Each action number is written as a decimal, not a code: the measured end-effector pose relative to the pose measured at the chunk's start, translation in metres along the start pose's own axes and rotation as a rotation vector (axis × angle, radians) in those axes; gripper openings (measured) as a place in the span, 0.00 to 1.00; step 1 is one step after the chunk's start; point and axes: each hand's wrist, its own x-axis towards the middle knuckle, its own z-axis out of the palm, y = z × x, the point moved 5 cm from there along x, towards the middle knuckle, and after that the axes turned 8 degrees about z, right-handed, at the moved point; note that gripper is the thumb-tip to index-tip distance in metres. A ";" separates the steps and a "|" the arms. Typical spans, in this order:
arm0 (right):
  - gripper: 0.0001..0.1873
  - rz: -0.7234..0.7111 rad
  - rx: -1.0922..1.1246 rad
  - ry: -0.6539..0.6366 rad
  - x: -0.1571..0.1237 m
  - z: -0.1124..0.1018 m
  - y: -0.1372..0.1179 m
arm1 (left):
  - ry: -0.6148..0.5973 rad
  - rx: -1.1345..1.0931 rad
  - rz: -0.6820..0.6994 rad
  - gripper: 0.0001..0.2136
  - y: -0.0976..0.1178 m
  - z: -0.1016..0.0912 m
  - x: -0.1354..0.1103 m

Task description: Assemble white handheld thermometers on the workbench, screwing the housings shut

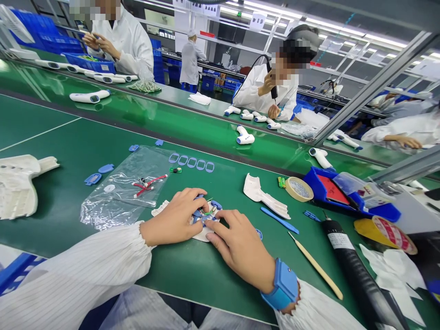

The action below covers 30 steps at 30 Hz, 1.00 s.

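My left hand (175,215) and my right hand (240,245) meet over an open white thermometer housing half (203,235) with blue parts and thin wires inside. My left fingers curl over its left side, with thumb and fingertips on the blue parts. From the right, my right thumb and forefinger press at its near edge. The fingers cover much of the inside. Beyond my hands lie a small green circuit board (175,170) and a row of blue oval frames (191,163). Another white housing half (267,198) rests to the right, near a blue stick-like tool (279,220).
A clear plastic bag (113,201) with red-wired parts lies left. At right are a pale-handled pointed tool (318,268), a black electric screwdriver (354,266), a dish of small parts (298,189) and a blue bin (378,211). Across the green conveyor (172,121), co-workers sit in white coats.
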 end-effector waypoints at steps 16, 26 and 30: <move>0.13 -0.068 0.060 0.050 -0.004 0.000 -0.003 | 0.013 -0.017 -0.003 0.08 -0.005 0.001 0.000; 0.04 -0.103 0.184 0.201 0.000 -0.005 0.004 | 0.184 -0.026 0.000 0.07 -0.008 -0.004 -0.001; 0.06 -0.018 0.172 0.344 0.001 -0.028 0.027 | 0.222 -0.054 -0.064 0.11 -0.011 -0.006 -0.003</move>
